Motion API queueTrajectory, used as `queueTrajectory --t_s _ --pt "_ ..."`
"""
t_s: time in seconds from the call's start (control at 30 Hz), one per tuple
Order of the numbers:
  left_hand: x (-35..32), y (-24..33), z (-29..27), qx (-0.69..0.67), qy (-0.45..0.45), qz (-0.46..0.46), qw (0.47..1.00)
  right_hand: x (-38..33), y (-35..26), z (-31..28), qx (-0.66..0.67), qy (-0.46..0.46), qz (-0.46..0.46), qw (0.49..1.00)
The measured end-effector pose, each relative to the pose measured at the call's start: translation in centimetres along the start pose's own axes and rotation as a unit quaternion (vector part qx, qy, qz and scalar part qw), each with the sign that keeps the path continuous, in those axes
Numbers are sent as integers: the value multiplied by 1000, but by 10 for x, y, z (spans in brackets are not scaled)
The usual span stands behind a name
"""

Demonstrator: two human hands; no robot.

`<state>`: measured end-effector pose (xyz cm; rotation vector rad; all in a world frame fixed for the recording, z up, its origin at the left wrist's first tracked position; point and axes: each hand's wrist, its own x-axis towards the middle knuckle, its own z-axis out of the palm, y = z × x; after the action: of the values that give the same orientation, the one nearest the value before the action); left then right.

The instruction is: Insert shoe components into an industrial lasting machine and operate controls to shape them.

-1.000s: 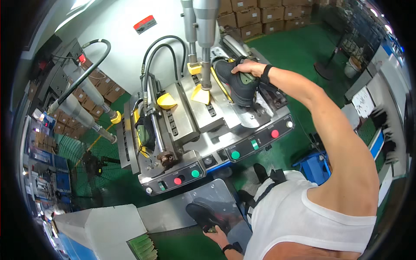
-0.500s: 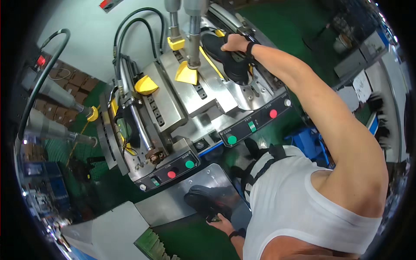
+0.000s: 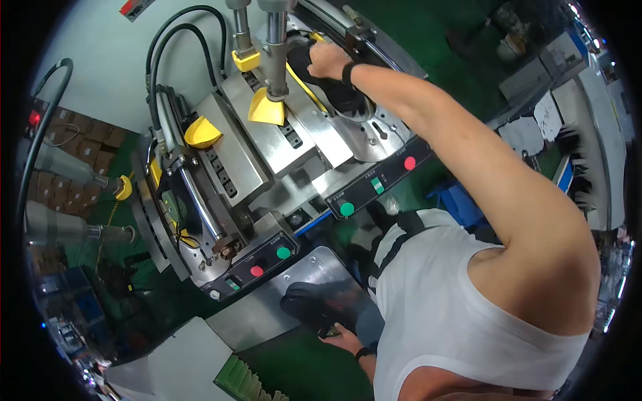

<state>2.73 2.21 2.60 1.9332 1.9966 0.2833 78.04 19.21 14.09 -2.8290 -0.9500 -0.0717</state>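
My right hand is stretched out to the far side of the machine, its fingers closed around a black shoe. That shoe lies in the right station, beside a yellow-edged metal block. Low in front of me, my left hand grips one end of another black shoe, held over a shiny metal shelf. A bit of green shows near those fingers. In the machine's left station sits a further dark shoe-like piece with a green part, partly hidden by a cylinder rod.
The steel machine carries yellow pads, pistons and black hoses. Two button panels line its front edge. A white box-like surface and green rack stand lower left. Cartons are stacked far left.
The view has shifted slightly, so the machine appears further left and higher. Both hands keep their hold on the shoes, with little other visible movement.
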Motion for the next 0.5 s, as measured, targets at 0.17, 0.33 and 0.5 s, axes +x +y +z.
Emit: queueTrajectory --t_s 0.17,0.33,0.5 --pt "-1 -6 -1 50 -15 -9 999 -35 1 -29 82 13 -23 996" --pt "0 -13 1 5 -43 -41 998 -75 -6 -18 141 -31 134 980" --pt "0 -22 8 92 11 46 995 -87 -7 4 157 20 88 984"
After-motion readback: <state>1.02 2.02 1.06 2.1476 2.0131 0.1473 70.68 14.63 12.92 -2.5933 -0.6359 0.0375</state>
